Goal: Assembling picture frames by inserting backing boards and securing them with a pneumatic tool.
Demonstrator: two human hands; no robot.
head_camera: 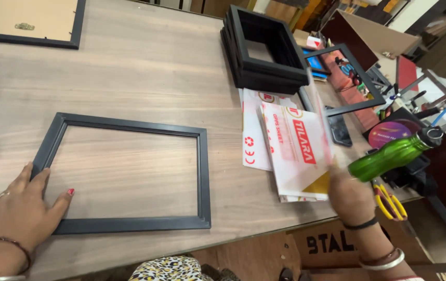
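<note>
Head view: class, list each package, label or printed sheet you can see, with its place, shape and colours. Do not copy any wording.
Sheet stack: on the table right of the empty black frame; white rectangles with red print and symbols.
Lifted sheet: raised edge-up by the right hand; clear, white film with a red band, yellow corner.
Cardboard box: below the table edge; brown, dark lettering.
Round label: far right; purple disc.

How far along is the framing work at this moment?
Early. Done: an empty black rectangular picture frame lies flat on the wooden table, wood showing through its opening. In hand: the left hand rests on the frame's lower left corner while the right hand lifts a clear sheet with white-and-red protective film off the pile. Left: nothing sits inside the frame yet.
</note>
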